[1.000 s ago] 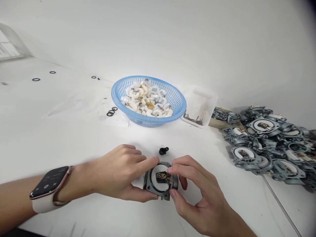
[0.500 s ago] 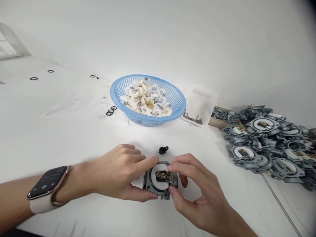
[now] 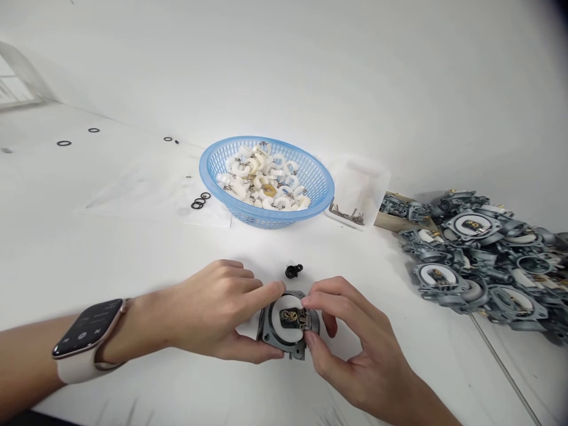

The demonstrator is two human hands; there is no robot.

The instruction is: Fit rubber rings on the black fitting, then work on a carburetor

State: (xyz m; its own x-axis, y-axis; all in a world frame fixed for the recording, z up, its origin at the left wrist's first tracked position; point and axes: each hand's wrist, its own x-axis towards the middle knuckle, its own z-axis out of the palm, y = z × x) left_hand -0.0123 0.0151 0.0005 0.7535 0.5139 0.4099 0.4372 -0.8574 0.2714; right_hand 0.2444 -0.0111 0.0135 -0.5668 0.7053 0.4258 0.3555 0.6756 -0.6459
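Observation:
A grey metal carburetor [image 3: 268,334] lies on the white table with its opened side up. Inside it sits a white C-shaped float [image 3: 278,319], with brass parts in the middle. My left hand [image 3: 222,313] grips the carburetor from the left, index finger at its far edge and thumb along the near edge. My right hand [image 3: 355,343] has its index finger and thumb on either side of the float's metal hinge, at the carburetor's right. Whether a small pin is between those fingertips is hidden. Just beyond lies a small black plastic part [image 3: 293,271].
A blue basket [image 3: 266,219] full of white floats stands behind. To its right, a clear tray [image 3: 370,195] holds thin metal pins. Several carburetors [image 3: 479,260] are heaped at the right. Black rubber rings [image 3: 198,203] lie left of the basket, with others farther back.
My hands keep the same grip on the carburetor, with barely any finger movement. The view has shifted very slightly.

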